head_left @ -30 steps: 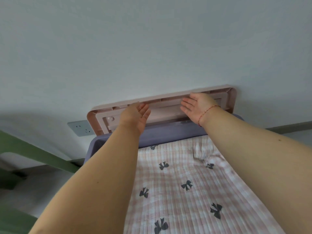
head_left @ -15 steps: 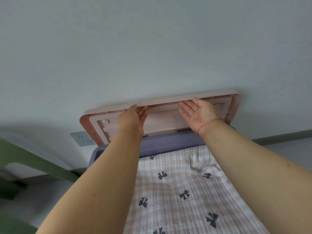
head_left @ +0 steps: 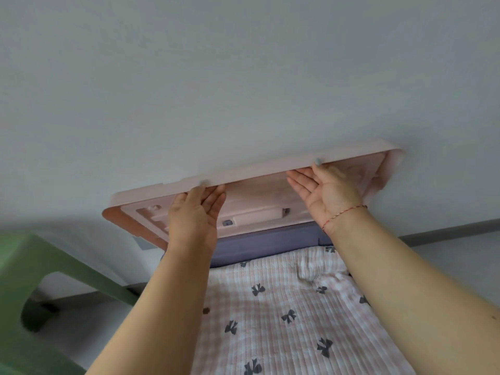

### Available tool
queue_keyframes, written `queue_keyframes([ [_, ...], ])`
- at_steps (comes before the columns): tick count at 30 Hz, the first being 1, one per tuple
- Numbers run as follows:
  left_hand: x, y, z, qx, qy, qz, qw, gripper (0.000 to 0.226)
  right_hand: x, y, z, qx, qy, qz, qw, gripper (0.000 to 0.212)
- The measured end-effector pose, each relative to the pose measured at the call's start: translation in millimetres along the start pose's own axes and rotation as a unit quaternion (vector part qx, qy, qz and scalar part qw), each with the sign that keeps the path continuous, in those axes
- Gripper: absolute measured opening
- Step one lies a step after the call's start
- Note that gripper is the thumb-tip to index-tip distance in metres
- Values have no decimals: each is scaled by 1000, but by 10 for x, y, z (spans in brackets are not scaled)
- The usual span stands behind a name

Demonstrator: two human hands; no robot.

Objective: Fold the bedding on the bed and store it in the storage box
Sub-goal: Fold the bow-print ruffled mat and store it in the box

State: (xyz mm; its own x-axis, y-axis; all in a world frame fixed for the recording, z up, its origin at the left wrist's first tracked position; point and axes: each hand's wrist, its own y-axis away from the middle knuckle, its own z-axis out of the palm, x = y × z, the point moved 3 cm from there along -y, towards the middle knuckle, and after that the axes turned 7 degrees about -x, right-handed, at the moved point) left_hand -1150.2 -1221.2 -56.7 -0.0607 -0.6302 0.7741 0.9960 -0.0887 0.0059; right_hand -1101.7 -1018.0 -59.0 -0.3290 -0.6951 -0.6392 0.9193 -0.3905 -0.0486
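1. bedding [head_left: 284, 315] lies folded inside the purple storage box [head_left: 267, 243].
2. left hand [head_left: 196, 212] and right hand [head_left: 326, 189] grip the pink lid [head_left: 254, 197], thumbs over its edge.
3. closing looks left.

Lid [head_left: 257, 196] hides box interior; bedding [head_left: 284, 320] cropped below.

Pink lid [head_left: 254, 190] is raised at an angle above the purple storage box [head_left: 259, 246], underside facing the camera. Left hand [head_left: 196, 212] grips the lid's near edge left of centre, thumb over the top. Right hand [head_left: 327, 192] grips the edge right of centre, palm against the underside. Folded pink checked bedding [head_left: 286, 315] with dark bows lies inside the box, below the lid. Green furniture [head_left: 40, 269] stands left of the box.
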Motion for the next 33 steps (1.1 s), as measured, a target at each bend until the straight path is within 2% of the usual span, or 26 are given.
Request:
queue_keyframes([
  [11, 5, 825, -259, 27, -13, -35, 999, 15, 136, 959, -191, 30, 1, -9, 1000, 18],
  [17, 71, 1094, -255, 12, -30, -33, 999, 19, 19, 1206, -175, 32, 18, -29, 999, 43],
  [23, -52, 1401, -390, 51, -39, -62, 996, 17, 103, 1477, -374, 75, 56, -12, 996, 37],
  [29, -136, 1452, -427, 115, -76, -83, 987, 28, 178, 1620, -470, 94, 41, -5, 995, 30],
  [33, -146, 1489, -429, 172, -104, -128, 971, 30, 134, 1668, -431, 145, 62, 44, 987, 21],
])
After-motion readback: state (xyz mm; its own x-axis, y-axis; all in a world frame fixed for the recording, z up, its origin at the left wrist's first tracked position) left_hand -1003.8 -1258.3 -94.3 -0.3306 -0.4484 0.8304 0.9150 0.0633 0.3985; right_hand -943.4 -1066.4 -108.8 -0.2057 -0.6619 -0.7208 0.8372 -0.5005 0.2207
